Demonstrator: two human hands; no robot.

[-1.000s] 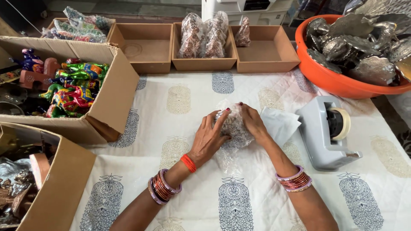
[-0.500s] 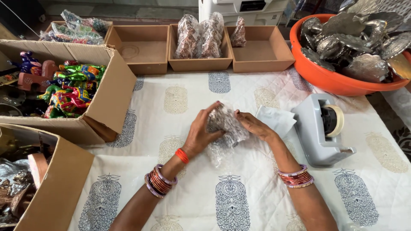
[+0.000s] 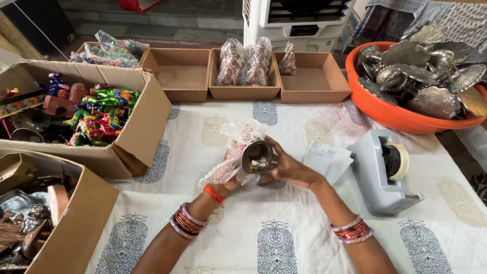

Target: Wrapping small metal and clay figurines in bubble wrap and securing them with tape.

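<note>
A small metal bell-shaped piece, half wrapped in clear bubble wrap, is held above the printed tablecloth with its open mouth turned towards me. My left hand grips it from the left through the wrap. My right hand holds its right side and rim with the fingers. Both wrists carry bangles.
A grey tape dispenser and a white packet lie to the right. An orange tub holds metal ornaments. Three shallow cardboard trays stand at the back, some with wrapped pieces. Cardboard boxes of colourful figurines crowd the left.
The hands have lifted the wrapped piece off the cloth and tipped it, so its open metal mouth now shows. The wrap has loosened around its top.
</note>
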